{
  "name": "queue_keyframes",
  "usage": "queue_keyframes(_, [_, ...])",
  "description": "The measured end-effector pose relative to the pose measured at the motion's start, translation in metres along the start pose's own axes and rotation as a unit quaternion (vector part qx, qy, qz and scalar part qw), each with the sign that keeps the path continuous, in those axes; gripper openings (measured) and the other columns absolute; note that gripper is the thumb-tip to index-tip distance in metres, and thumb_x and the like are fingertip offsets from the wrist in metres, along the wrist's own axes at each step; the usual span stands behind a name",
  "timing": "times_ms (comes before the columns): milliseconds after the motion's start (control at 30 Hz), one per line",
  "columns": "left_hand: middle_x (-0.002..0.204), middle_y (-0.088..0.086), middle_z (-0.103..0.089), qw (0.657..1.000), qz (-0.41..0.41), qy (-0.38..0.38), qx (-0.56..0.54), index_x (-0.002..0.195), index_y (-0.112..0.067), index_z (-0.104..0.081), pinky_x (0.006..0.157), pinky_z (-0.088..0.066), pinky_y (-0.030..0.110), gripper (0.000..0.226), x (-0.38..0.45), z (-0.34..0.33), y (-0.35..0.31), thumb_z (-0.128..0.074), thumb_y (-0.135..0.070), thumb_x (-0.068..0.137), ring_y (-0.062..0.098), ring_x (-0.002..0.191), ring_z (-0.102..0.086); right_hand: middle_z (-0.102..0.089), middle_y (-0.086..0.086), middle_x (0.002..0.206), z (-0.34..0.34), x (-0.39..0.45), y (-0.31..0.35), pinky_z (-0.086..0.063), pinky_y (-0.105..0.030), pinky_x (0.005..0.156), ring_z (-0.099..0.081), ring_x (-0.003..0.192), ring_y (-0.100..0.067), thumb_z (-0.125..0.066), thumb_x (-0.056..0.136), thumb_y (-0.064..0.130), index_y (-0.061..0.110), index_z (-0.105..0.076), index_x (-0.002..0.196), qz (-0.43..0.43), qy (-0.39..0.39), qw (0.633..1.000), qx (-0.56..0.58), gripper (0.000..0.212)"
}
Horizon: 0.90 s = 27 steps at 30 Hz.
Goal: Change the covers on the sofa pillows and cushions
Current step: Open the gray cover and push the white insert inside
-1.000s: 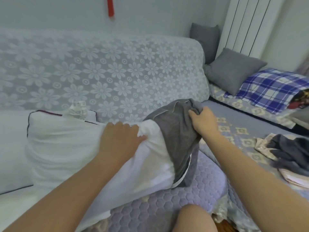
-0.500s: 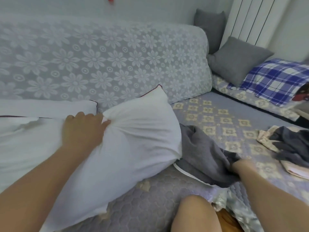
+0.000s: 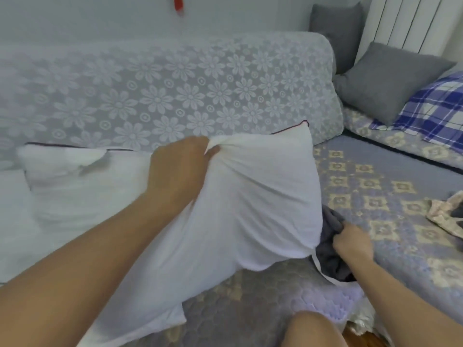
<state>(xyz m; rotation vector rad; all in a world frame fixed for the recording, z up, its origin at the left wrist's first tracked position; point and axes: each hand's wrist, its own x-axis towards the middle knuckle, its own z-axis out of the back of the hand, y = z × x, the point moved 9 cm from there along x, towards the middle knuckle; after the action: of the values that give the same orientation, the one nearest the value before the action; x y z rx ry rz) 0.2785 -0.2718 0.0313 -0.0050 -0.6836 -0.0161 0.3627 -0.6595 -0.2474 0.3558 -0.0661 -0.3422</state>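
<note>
**Bare pillow in one hand, grey cover in the other**

The left hand (image 3: 180, 166) grips a bunched fold of the white pillow (image 3: 250, 201), fingers and thumb pinched tight into the fabric near its upper edge. The pillow is bare of any cover and lies tilted on the sofa seat (image 3: 375, 196), its top corner leaning against the sofa back (image 3: 175, 96) with the lace flower throw. The right hand (image 3: 353, 242) is curled around a crumpled grey cover (image 3: 330, 261), which lies on the seat just beside the pillow's lower right corner, a white edge of it showing underneath.

A second white pillow (image 3: 62, 171) with dark piping sits behind the left forearm, touching the first. At the far right end of the sofa, two grey cushions (image 3: 390, 78) stand near a blue plaid pillow (image 3: 438, 108). A heap of pale and dark cloth (image 3: 448, 216) lies at the right edge of the seat, well apart from the hands. A bare knee (image 3: 313, 329) shows at the bottom.
</note>
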Motion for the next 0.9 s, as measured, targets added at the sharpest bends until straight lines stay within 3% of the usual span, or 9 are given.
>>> queue_keyframes(100, [0.099, 0.003, -0.062, 0.999, -0.019, 0.025, 0.038, 0.096, -0.024, -0.056, 0.081, -0.041, 0.042, 0.033, 0.076, -0.027, -0.027, -0.037, -0.051, 0.105, 0.03, 0.097, -0.061, -0.06, -0.017, 0.08, 0.08, 0.016, 0.001, -0.044, -0.032, 0.055, -0.054, 0.066, -0.031, -0.05, 0.088, 0.002, 0.012, -0.067, 0.121, -0.021, -0.129, 0.98, 0.152, 0.039])
queue_keyframes(200, [0.154, 0.016, -0.035, 0.978, 0.048, 0.174, 0.1, 0.148, -0.024, -0.039, 0.114, -0.026, 0.057, 0.048, 0.113, -0.105, -0.022, -0.042, -0.042, 0.104, 0.04, 0.143, -0.031, -0.059, -0.022, 0.117, 0.137, 0.02, -0.006, -0.049, -0.046, 0.087, -0.053, 0.107, -0.043, -0.046, 0.086, 0.011, 0.024, -0.07, 0.118, -0.041, -0.213, 0.962, 0.169, 0.042])
queue_keyframes(300, [0.168, 0.009, -0.008, 0.947, 0.028, 0.32, 0.008, 0.158, -0.037, -0.018, 0.12, -0.011, 0.062, 0.07, 0.06, -0.19, -0.044, -0.038, -0.066, 0.098, 0.037, 0.153, -0.008, -0.039, -0.021, 0.141, 0.124, 0.035, -0.027, -0.036, -0.05, 0.104, -0.033, 0.127, -0.045, -0.048, 0.089, 0.008, 0.021, -0.062, 0.128, -0.08, -0.173, 0.974, 0.119, 0.043])
queue_keyframes(400, [0.169, -0.002, 0.015, 0.892, 0.016, 0.451, -0.027, 0.156, -0.05, 0.01, 0.118, -0.001, 0.068, 0.093, -0.056, -0.255, -0.037, -0.03, -0.09, 0.081, 0.036, 0.154, 0.011, -0.035, -0.024, 0.144, 0.064, 0.04, -0.031, -0.034, -0.051, 0.104, -0.036, 0.127, -0.049, -0.048, 0.091, 0.01, 0.016, -0.051, 0.135, -0.068, -0.057, 0.995, 0.033, 0.045])
queue_keyframes(567, [0.169, 0.0, 0.012, 0.934, 0.05, 0.353, -0.017, 0.155, -0.05, 0.011, 0.119, -0.004, 0.066, 0.097, -0.094, -0.255, 0.001, -0.02, -0.096, 0.076, 0.037, 0.154, 0.008, -0.029, -0.026, 0.141, -0.009, 0.008, -0.017, -0.038, -0.054, 0.098, -0.039, 0.117, -0.052, -0.047, 0.093, 0.009, 0.006, -0.035, 0.131, -0.08, 0.016, 0.995, 0.054, 0.04])
queue_keyframes(667, [0.167, 0.012, -0.008, 0.925, 0.221, 0.309, 0.015, 0.157, -0.042, -0.002, 0.116, -0.009, 0.063, 0.102, -0.097, -0.241, 0.055, -0.015, -0.098, 0.073, 0.042, 0.151, -0.008, -0.029, -0.027, 0.141, -0.008, -0.011, -0.011, -0.04, -0.048, 0.084, -0.047, 0.105, -0.051, -0.049, 0.091, 0.006, 0.004, -0.035, 0.132, -0.091, -0.015, 0.986, 0.136, 0.043])
queue_keyframes(733, [0.153, 0.023, -0.033, 0.897, 0.311, 0.314, 0.008, 0.156, -0.032, -0.01, 0.112, -0.027, 0.055, 0.106, -0.117, -0.238, 0.084, -0.026, -0.096, 0.074, 0.043, 0.139, -0.034, -0.029, -0.027, 0.143, -0.008, -0.018, 0.008, -0.036, -0.041, 0.081, -0.048, 0.103, -0.048, -0.048, 0.092, 0.003, 0.0, -0.037, 0.133, -0.091, -0.009, 0.979, 0.182, 0.042])
queue_keyframes(800, [0.132, 0.024, -0.053, 0.894, 0.333, 0.294, -0.061, 0.149, -0.02, -0.022, 0.099, -0.044, 0.048, 0.087, -0.131, -0.236, 0.082, -0.041, -0.079, 0.087, 0.041, 0.12, -0.053, -0.031, -0.025, 0.144, -0.008, -0.011, 0.043, -0.038, -0.04, 0.085, -0.047, 0.104, -0.043, -0.047, 0.093, 0.001, -0.003, -0.041, 0.131, -0.051, -0.006, 0.975, 0.215, 0.039])
queue_keyframes(900, [0.108, 0.02, -0.062, 0.937, 0.278, 0.171, -0.128, 0.135, -0.012, -0.037, 0.077, -0.051, 0.047, 0.043, -0.133, -0.216, 0.052, -0.046, -0.04, 0.103, 0.041, 0.096, -0.063, -0.04, -0.021, 0.145, -0.002, 0.035, 0.089, -0.042, -0.042, 0.105, -0.046, 0.121, -0.042, -0.043, 0.091, -0.004, -0.004, -0.043, 0.137, 0.014, 0.008, 0.964, 0.267, 0.046])
